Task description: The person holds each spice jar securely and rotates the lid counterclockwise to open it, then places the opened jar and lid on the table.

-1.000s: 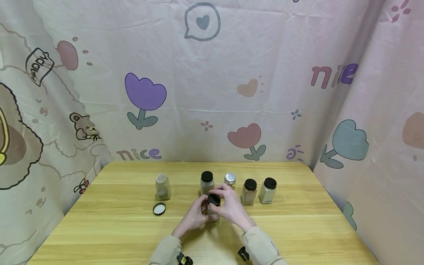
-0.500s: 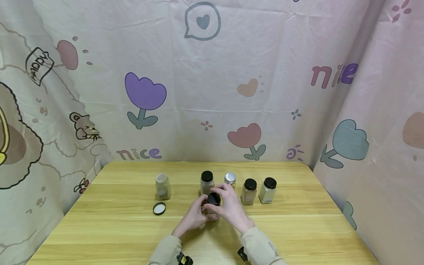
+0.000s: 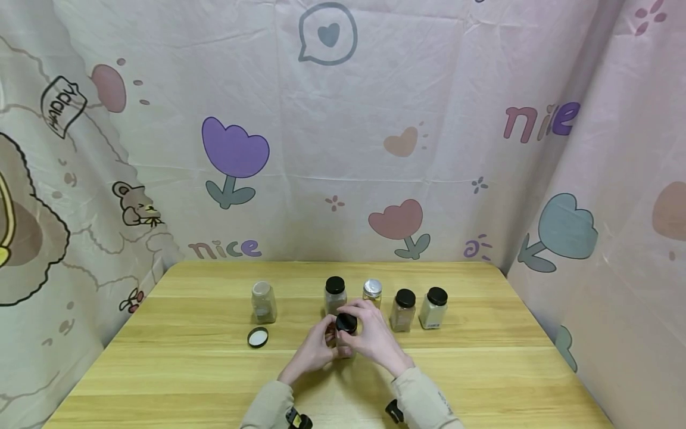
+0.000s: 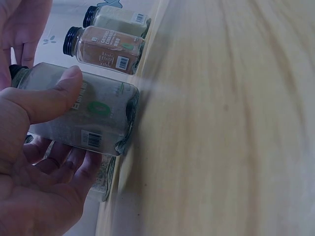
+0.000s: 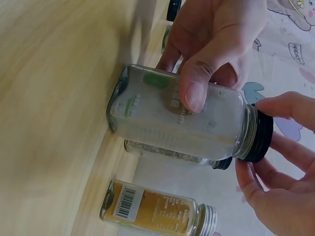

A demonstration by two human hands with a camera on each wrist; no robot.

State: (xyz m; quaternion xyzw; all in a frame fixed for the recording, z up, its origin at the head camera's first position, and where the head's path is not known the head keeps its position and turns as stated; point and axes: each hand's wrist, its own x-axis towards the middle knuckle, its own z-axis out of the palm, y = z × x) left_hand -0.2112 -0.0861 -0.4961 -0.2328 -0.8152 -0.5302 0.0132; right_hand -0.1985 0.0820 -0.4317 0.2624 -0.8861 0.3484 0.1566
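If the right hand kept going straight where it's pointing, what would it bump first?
The black lid that the right hand pinches; past that, probably the black-topped jar behind, though depth is hard to tell.

barcode on held jar, "nice" twice on curtain

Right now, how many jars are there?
6: held jar, black-lidded jar behind it, silver-lidded jar right of that, brown jar and pale jar farther right, and leftmost jar.
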